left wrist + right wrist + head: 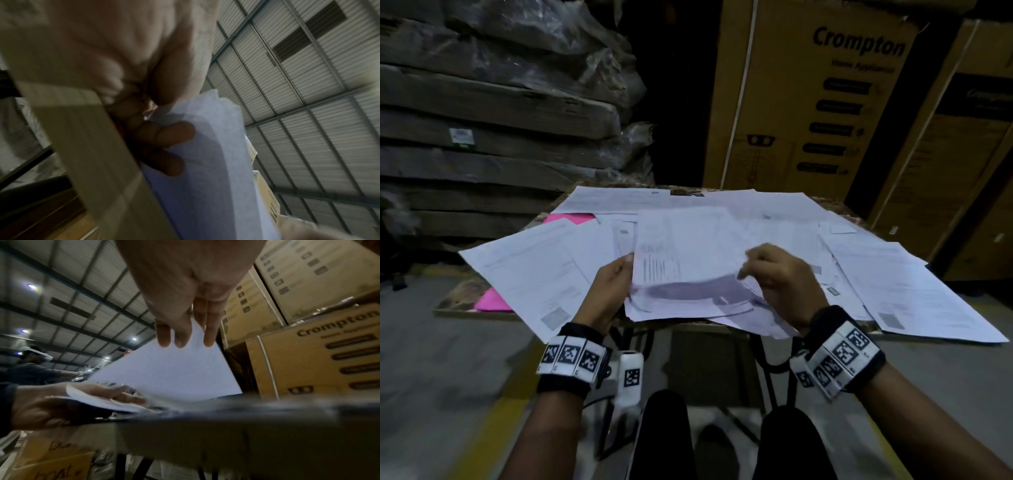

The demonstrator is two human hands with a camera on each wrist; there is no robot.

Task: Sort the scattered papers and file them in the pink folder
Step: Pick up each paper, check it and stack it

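Gathering seems the step in hand: the left hand (610, 287) pinches the left edge of a small stack (688, 301) near the table's front edge, and the right hand (777, 277) pinches a sheet (688, 246) lifted above it. Next, probably, squaring it onto the stack. Beyond, loose papers (876, 274) half bury the pink folder (566, 218).

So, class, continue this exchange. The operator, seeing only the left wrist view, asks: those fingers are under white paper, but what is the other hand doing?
Observer: The right hand holds the top sheet, lifted off the stack that the left hand grips.
Operator: Where will they get filed?
Observer: The pink folder lies on the left of the table, mostly buried under scattered papers.
Operator: What's in the background?
Observer: Brown Crompton cartons.
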